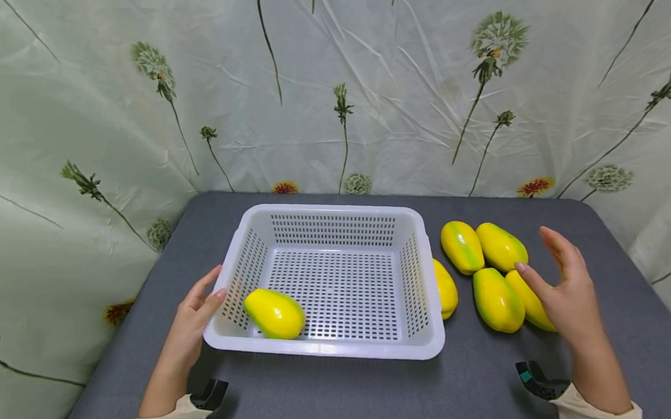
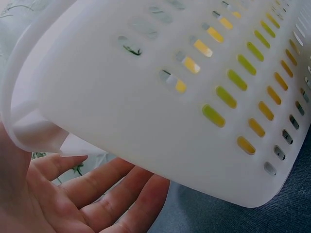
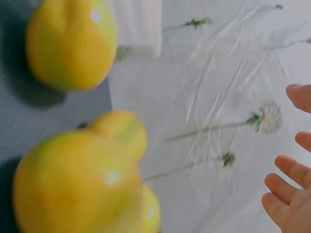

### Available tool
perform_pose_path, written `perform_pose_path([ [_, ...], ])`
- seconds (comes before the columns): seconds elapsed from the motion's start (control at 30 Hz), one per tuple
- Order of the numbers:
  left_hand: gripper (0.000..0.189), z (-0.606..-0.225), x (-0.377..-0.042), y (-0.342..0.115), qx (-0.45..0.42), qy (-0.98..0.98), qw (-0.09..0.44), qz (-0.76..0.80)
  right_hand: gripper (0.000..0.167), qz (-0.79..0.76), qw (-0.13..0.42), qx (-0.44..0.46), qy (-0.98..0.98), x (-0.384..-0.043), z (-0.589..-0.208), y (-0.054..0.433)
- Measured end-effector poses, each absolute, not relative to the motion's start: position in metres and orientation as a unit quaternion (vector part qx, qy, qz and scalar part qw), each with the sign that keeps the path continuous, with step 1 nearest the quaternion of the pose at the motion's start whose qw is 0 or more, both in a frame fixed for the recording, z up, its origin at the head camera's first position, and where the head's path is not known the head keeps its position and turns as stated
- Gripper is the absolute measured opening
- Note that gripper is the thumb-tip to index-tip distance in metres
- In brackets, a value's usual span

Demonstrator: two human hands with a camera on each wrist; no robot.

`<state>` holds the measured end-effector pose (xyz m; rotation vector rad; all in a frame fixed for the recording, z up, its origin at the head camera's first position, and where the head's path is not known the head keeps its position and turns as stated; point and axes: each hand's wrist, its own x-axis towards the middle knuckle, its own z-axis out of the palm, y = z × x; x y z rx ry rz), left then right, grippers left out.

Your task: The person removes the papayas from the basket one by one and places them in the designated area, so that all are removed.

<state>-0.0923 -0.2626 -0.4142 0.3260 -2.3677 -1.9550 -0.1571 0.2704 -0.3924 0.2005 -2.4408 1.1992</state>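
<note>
A white plastic basket (image 1: 319,348) with slotted walls stands on the grey table. One yellow-green papaya (image 1: 274,313) lies inside it, at the front left corner. My left hand (image 1: 189,322) touches the basket's left side; its thumb is at the rim. In the left wrist view its loosely extended fingers (image 2: 109,187) lie along the wall (image 2: 112,111), tips partly hidden. Over the papayas at the right, my right hand (image 1: 572,301) is spread and holds nothing. Below it is a partly covered papaya (image 1: 528,301). Another papaya (image 1: 498,301) lies beside that one.
Two more papayas, a rear left papaya (image 1: 462,247) and a rear right papaya (image 1: 502,246), lie behind. One papaya (image 1: 446,290) is partly hidden by the basket's right wall. A flower-patterned cloth (image 1: 319,106) hangs behind the table (image 1: 381,398).
</note>
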Motion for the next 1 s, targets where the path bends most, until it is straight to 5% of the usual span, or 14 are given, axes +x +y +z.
perform_pose_path([
  [0.1, 0.054, -0.414, -0.093, -0.263, 0.107, -0.765, 0.025, -0.635, 0.065, 0.441, 0.202, 0.099, -0.869, -0.15, -0.359, 0.243],
  [0.5, 0.055, -0.415, -0.093, -0.264, 0.109, -0.768, 0.027, -0.631, 0.065, 0.459, 0.168, 0.183, -0.853, -0.17, -0.323, 0.189],
  [1.0, 0.056, -0.415, -0.093, -0.264, 0.102, -0.765, 0.028, -0.635, 0.063, 0.438, 0.087, 0.33, -0.832, -0.2, -0.323, 0.112],
])
